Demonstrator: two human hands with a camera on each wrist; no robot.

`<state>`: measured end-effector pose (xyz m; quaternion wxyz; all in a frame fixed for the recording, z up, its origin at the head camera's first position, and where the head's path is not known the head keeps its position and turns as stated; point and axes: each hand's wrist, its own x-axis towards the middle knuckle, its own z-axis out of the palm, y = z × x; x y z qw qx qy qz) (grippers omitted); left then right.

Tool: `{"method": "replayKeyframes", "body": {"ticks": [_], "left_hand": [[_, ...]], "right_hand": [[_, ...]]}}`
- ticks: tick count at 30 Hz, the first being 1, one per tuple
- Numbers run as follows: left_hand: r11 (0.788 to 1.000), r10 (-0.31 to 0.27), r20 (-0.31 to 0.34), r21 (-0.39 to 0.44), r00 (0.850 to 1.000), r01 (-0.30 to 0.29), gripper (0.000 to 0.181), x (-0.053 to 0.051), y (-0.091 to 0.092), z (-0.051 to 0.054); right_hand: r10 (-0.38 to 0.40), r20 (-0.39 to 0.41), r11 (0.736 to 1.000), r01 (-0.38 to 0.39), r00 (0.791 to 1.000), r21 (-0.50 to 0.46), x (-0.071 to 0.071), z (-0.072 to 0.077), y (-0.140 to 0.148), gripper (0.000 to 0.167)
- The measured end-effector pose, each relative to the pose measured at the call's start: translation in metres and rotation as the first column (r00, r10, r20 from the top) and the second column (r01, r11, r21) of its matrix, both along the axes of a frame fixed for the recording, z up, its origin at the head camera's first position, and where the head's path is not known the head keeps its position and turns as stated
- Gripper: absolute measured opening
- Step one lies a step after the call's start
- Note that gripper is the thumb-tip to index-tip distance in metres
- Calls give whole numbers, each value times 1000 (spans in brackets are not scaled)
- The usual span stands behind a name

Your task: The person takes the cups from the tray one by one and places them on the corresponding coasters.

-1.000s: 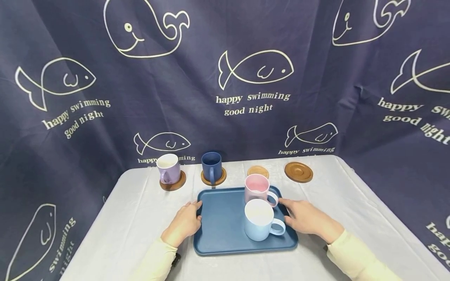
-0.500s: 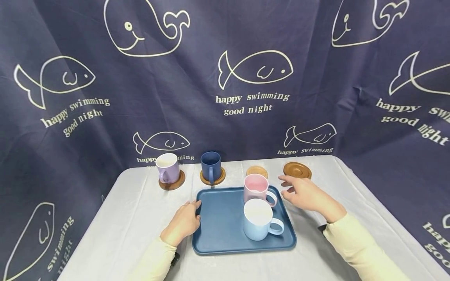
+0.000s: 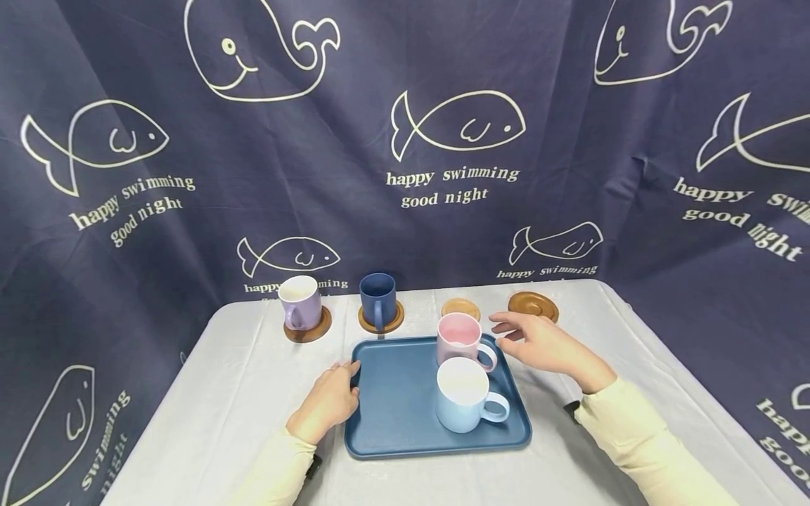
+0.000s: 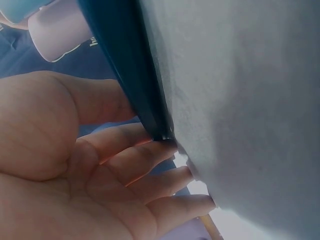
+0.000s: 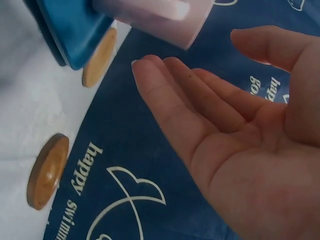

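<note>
A blue tray [image 3: 399, 400] on the white-covered table bears a pink mug [image 3: 458, 339] and a light blue mug [image 3: 461, 395] on its right half. At the tray's left side, my left hand [image 3: 325, 404] touches the rim. In the left wrist view its thumb and extended fingers [image 4: 155, 165] lie against the tray's edge. Above the tray's back right corner, my right hand [image 3: 543, 342] hovers with thumb and fingers apart and holds nothing. It is nearest to the pink mug's handle, which still shows a gap to the fingertips.
Behind the tray, a lilac mug [image 3: 301, 303] and a dark blue mug [image 3: 378, 301] each stand on a wooden coaster. Two bare coasters, one pale [image 3: 460, 307] and one brown [image 3: 533, 306], lie at the back right. A dark blue fish-print curtain [image 3: 455, 239] hangs behind the table.
My right hand has left the tray's right rim, risen toward the back, and shifted slightly left toward the pink mug. My left hand stays at the tray's left rim.
</note>
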<state>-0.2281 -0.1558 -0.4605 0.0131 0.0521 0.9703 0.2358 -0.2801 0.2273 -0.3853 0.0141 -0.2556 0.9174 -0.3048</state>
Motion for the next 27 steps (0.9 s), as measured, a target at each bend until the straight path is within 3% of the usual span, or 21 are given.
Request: {"method": "replayKeyframes", "body": {"ticks": [9, 15, 27], "left_hand": [[1000, -11, -10, 7, 1000, 11, 49, 0, 0, 0], [1000, -11, -13, 15, 1000, 11, 49, 1, 0, 0], [1000, -4, -9, 14, 1000, 4, 49, 1, 0, -1]], "right_hand": [[-1, 99, 999, 6, 995, -42, -5, -22, 1, 36], [56, 265, 989, -16, 963, -148, -7, -33, 1, 29], [110, 322, 969, -29, 940, -246, -11, -47, -5, 20]]}}
